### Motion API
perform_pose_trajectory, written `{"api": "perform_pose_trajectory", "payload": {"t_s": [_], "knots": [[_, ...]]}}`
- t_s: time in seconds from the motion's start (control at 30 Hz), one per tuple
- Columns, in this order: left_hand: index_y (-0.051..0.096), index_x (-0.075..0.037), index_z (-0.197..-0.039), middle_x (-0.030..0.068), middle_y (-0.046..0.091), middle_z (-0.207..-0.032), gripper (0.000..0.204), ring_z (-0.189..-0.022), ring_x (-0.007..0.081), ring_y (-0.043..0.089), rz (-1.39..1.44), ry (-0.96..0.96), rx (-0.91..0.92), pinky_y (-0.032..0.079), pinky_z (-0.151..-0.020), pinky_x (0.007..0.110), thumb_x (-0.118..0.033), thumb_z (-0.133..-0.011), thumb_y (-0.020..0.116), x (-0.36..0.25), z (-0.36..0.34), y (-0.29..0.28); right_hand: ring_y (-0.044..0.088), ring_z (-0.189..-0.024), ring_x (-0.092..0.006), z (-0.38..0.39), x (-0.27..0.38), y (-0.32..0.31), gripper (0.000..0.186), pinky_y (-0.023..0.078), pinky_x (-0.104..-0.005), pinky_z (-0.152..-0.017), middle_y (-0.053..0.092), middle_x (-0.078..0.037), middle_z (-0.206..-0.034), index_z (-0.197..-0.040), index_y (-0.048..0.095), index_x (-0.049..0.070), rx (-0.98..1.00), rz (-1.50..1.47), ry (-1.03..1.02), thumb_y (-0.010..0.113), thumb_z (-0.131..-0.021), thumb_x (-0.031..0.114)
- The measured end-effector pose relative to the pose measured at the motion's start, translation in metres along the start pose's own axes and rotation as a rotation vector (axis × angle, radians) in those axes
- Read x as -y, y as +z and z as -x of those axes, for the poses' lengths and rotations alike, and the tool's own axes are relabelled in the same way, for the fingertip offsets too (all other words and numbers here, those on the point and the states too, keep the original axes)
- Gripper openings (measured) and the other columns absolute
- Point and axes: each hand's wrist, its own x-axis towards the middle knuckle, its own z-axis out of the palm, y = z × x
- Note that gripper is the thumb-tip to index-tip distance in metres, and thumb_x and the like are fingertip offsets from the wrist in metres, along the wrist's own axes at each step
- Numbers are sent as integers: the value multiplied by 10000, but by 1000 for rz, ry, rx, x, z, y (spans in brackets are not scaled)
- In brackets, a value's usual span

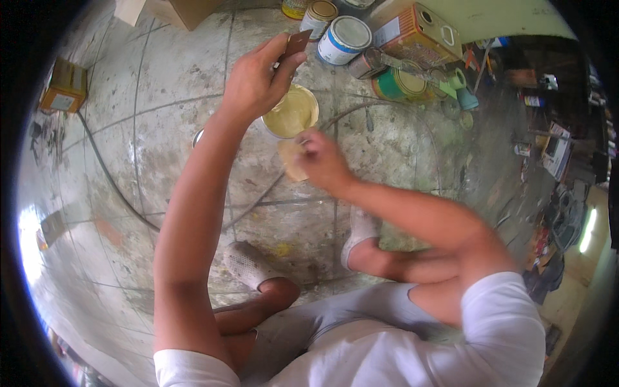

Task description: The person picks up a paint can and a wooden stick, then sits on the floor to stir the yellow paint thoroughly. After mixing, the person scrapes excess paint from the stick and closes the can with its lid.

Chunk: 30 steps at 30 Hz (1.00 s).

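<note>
My left hand (pixel 258 80) is raised beyond the open can, its fingers pinching a small, flat brown scraper (pixel 297 45). Below it on the floor stands a round can (pixel 317 111) of pale yellow paste (pixel 290 115). My right hand (pixel 325 164), smeared by motion, is curled just on the near side of that can. A tan flat piece (pixel 293 160) shows at its fingertips and appears to be gripped there, though the grip itself is blurred.
Paint cans (pixel 345 40) and a large rectangular tin (pixel 419 35) stand at the far right, near a tipped green can (pixel 394 84). A dark hose (pixel 116 184) crosses the stained tiles. A yellow-brown box (pixel 66 85) sits at left. My feet in clogs (pixel 248 263) are close by.
</note>
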Motion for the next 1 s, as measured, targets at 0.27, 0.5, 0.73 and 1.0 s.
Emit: {"api": "perform_pose_trajectory", "payload": {"t_s": [0.27, 0.5, 0.73, 1.0], "knots": [[643, -49, -1059, 91, 710, -749, 211, -661, 227, 697, 218, -102, -255, 530, -618, 351, -254, -1009, 626, -5, -34, 16, 693, -863, -274, 10, 83, -117, 262, 548, -363, -752, 715, -97, -990, -1032, 713, 65, 149, 448, -277, 727, -780, -3], [681, -13, -984, 93, 635, -612, 295, -516, 145, 655, 261, -205, -332, 503, -494, 313, -304, -1011, 635, -12, -62, 25, 633, -996, -271, -70, 46, -118, 284, 536, -389, -825, 674, -56, -1034, -1001, 727, 80, -65, 753, -1149, 694, -727, 12], [650, 4, -935, 38, 615, -643, 327, -486, 106, 562, 495, -308, -387, 466, -460, 262, -293, -1050, 573, -11, -62, 28, 644, -984, -252, -96, 45, -104, 248, 546, -388, -815, 670, -47, -1066, -1026, 721, 98, -121, 829, -1359, 657, -788, 130], [572, -47, -868, -11, 513, -556, 320, -414, 73, 480, 552, -312, -454, 418, -385, 241, -285, -1076, 524, -7, -63, 24, 645, -969, -244, -101, 43, -92, 242, 552, -365, -812, 664, -36, -1070, -1052, 687, 94, -54, 804, -1337, 650, -815, 122]]}}
